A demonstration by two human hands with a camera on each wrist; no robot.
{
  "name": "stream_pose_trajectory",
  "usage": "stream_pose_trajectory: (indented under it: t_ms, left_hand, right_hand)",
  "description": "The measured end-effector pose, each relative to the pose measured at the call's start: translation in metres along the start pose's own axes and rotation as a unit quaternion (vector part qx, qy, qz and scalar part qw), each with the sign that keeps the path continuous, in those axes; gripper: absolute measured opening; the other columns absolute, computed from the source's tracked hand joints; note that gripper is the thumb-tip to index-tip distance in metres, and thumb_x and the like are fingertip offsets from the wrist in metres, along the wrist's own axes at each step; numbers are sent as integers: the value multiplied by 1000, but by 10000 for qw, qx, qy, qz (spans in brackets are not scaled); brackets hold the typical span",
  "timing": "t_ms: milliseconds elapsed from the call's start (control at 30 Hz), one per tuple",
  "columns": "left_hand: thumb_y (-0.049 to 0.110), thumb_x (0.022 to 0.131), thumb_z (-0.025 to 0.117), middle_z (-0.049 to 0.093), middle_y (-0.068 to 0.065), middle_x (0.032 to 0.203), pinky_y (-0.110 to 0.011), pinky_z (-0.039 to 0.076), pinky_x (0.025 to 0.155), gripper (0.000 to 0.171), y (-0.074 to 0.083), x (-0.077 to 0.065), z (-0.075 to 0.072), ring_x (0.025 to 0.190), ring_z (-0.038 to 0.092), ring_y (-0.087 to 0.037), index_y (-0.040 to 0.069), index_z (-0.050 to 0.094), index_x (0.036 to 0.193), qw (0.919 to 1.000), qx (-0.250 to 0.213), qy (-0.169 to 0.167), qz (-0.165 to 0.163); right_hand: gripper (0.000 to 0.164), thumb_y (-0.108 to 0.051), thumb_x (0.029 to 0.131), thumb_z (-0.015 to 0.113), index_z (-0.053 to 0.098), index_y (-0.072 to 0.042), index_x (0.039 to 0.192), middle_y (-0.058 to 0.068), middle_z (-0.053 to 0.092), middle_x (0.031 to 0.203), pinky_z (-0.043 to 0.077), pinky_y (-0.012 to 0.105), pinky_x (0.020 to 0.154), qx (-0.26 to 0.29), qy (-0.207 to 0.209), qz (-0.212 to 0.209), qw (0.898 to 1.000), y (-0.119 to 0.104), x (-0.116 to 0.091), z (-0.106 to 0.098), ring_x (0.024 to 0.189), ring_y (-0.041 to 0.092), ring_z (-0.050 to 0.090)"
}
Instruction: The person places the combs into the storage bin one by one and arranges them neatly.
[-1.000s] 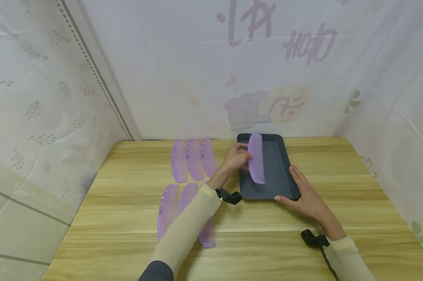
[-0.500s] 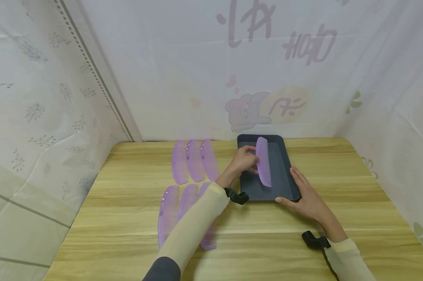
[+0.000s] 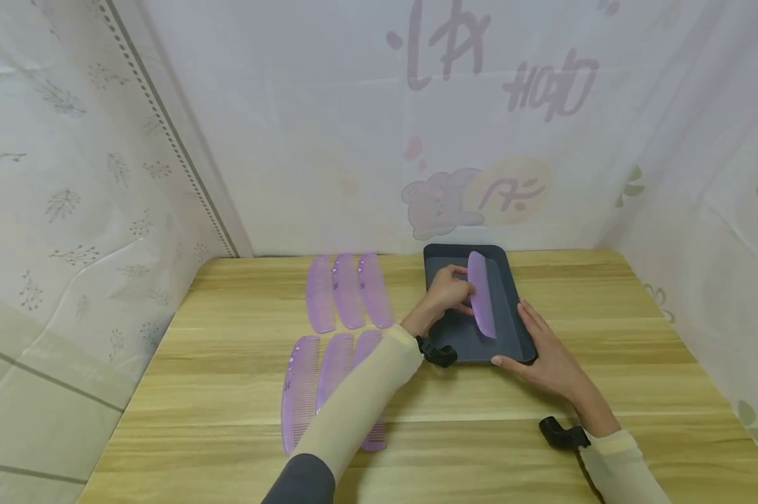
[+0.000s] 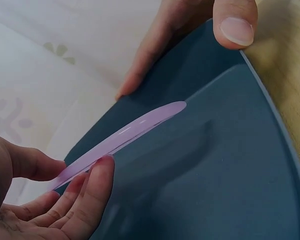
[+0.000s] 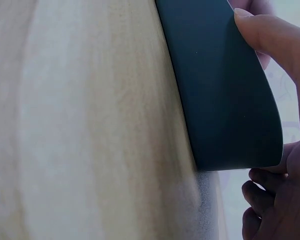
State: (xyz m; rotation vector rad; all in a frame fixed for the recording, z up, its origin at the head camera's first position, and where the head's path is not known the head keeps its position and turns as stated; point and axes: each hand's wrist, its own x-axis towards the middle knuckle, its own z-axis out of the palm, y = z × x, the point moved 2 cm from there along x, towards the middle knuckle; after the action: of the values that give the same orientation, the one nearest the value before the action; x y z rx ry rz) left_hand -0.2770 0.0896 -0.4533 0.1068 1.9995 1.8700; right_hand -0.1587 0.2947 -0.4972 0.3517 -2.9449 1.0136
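Printed cloth (image 3: 290, 140) hangs behind the wooden table (image 3: 227, 315), where the left hand (image 3: 449, 288) pinches a tilted purple comb (image 3: 482, 294) above the dark tray (image 3: 460, 343), the right hand (image 3: 547, 360) touching the tray beside this grip, and loosening too early could perhaps make the comb fall crooked.

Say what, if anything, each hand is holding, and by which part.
The left hand pinches a purple comb by its curved back, near mid-length. The right hand rests against the dark tray at its near right corner.
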Motion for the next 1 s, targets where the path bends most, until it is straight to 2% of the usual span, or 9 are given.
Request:
stream_pose_trajectory:
  t_ms: [333, 533, 733, 1000]
  left_hand:
    - [-5, 91, 59, 69, -14, 80, -52, 63, 75, 50, -5, 7, 7, 61, 67, -19, -4, 49, 140, 9999, -100, 25, -12]
    - [-7, 90, 62, 73, -19, 91, -45, 65, 71, 54, -8, 10, 12, 66, 71, -24, -5, 48, 142, 9999, 7, 99, -73]
    - [-4, 92, 67, 74, -19, 102, -43, 65, 77, 56, -6, 8, 14, 84, 76, -37, -8, 49, 145, 9986, 466, 208, 103]
    - [9, 95, 72, 69, -20, 123, -40, 65, 77, 44, -5, 6, 12, 87, 77, -32, -1, 63, 136, 9909, 1275, 139, 409]
  right_hand:
    - [117, -52, 84, 81, 11, -7, 165, 15, 7, 173, 28, 73, 115, 23, -48, 41, 10000, -2, 1, -2, 156, 46, 16]
    - [117, -52, 83, 81, 10, -9, 165, 14, 7, 174, 28, 74, 115, 47, -61, 61, 10000, -2, 0, -1, 156, 46, 16]
    - [117, -52, 84, 81, 9, -9, 165, 14, 7, 174, 27, 75, 115, 20, -75, 83, 9999, -2, 0, -1, 156, 46, 15]
    - [117, -52, 85, 80, 8, -10, 166, 13, 5, 174, 26, 74, 116, 28, -92, 111, 9999, -2, 0, -1, 157, 45, 14]
